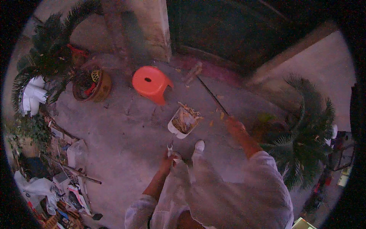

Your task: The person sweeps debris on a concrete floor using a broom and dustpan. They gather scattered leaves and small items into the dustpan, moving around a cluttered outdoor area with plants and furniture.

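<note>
My right hand [237,128] is wrapped round the dark stick of a broom [212,95]. The broom's head lies on the ground ahead, by the reddish step. Low in front of my legs, my left hand [166,162] is closed round the pale handle of a white dustpan [178,131]. Dry leaves [187,119] and other litter are heaped in the pan, some sticking out over its far edge. A few loose yellowish leaves [222,115] are scattered on the concrete between the pan and my right hand.
An orange plastic stool [150,82] stands beyond the dustpan, with a round planter [102,88] to its left. A spiky plant [291,152] grows at the right. Piled clutter and plastic bags [40,187] line the left side. A wall corner [162,34] and dark doorway are ahead.
</note>
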The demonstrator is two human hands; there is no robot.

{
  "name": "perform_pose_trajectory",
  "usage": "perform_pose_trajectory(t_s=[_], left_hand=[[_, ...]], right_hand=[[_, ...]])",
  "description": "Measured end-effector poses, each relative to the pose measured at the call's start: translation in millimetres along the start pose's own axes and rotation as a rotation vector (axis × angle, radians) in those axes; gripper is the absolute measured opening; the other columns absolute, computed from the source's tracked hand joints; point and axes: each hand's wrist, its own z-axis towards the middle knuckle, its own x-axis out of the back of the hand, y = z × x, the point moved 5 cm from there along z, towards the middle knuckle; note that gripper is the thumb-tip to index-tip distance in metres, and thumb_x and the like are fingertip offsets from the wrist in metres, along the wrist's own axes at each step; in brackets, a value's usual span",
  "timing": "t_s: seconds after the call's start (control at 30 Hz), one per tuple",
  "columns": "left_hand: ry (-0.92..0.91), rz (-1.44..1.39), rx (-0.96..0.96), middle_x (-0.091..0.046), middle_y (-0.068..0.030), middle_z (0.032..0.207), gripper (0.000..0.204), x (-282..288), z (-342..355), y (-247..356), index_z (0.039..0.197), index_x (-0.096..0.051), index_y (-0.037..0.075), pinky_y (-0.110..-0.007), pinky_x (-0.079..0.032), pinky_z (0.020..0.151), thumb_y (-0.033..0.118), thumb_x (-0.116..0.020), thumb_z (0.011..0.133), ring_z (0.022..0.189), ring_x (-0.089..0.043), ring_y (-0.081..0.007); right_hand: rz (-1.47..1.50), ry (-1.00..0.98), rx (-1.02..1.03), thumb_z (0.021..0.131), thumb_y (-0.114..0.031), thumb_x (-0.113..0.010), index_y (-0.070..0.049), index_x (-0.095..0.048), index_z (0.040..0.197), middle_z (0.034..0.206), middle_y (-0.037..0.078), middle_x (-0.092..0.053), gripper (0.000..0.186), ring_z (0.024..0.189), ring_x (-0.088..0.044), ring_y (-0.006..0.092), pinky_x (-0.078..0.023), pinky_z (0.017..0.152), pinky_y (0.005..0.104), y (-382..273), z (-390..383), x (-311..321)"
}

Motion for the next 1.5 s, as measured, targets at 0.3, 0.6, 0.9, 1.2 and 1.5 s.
perform_pose_trajectory(t_s=[0.3, 0.6, 0.9, 1.2, 1.5], left_hand=[[0.253, 0.008, -0.125, -0.040, 0.0022, 0.055, 0.035, 39.3, -10.9, 66.4, 0.111, -0.038, 0.006, -0.018, -0.027, 0.033, 0.016, -0.043, 0.078, 0.039, -0.032, -0.0040], [0.331, 0.025, -0.121, -0.038, 0.0037, 0.053, 0.035, 47.8, -39.0, 67.3, 0.108, -0.040, 0.004, -0.017, -0.026, 0.033, 0.014, -0.047, 0.076, 0.038, -0.031, -0.0040], [0.239, 0.047, -0.172, -0.038, 0.0043, 0.054, 0.030, 56.1, -4.6, 86.2, 0.104, -0.042, 0.007, -0.016, -0.025, 0.033, 0.012, -0.046, 0.075, 0.040, -0.032, -0.0031], [0.246, 0.179, -0.200, -0.039, 0.0031, 0.051, 0.031, 89.9, 36.7, 109.3, 0.101, -0.044, 0.006, -0.020, -0.024, 0.033, 0.018, -0.050, 0.073, 0.037, -0.033, -0.0052], [0.159, 0.331, -0.186, -0.039, 0.0027, 0.047, 0.022, 107.4, 59.0, 137.0, 0.087, -0.052, 0.005, -0.021, -0.024, 0.032, 0.022, -0.051, 0.072, 0.036, -0.034, -0.0067]], right_hand=[[0.326, -0.145, 0.181, 0.071, -0.013, -0.043, -0.003, -0.047, 0.101, 0.100, 0.014, -0.049, 0.031, 0.089, -0.049, 0.0223, -0.043, 0.069, 0.0344, 75.6, -69.6, 14.5], [-0.497, 0.005, 0.175, 0.075, -0.014, -0.041, -0.013, -0.024, 0.120, 0.095, 0.015, -0.050, 0.048, 0.086, -0.050, 0.0292, -0.042, 0.066, 0.0403, -44.0, 75.3, -6.0], [0.047, -0.166, 0.205, 0.076, -0.019, -0.044, -0.012, -0.038, 0.112, 0.097, 0.011, -0.049, 0.038, 0.077, -0.052, 0.0249, -0.041, 0.070, 0.0335, 51.2, -27.3, 18.5], [0.357, -0.257, -0.174, 0.077, -0.024, -0.042, -0.014, -0.036, 0.114, 0.098, 0.010, -0.048, 0.040, 0.071, -0.050, 0.0230, -0.042, 0.062, 0.0322, 69.2, -76.8, -40.2], [0.675, -0.730, -0.298, 0.069, -0.015, -0.052, -0.014, -0.023, 0.122, 0.071, 0.007, -0.048, 0.061, 0.052, -0.045, 0.0155, -0.040, 0.045, 0.0279, -15.5, -167.9, -62.6]])
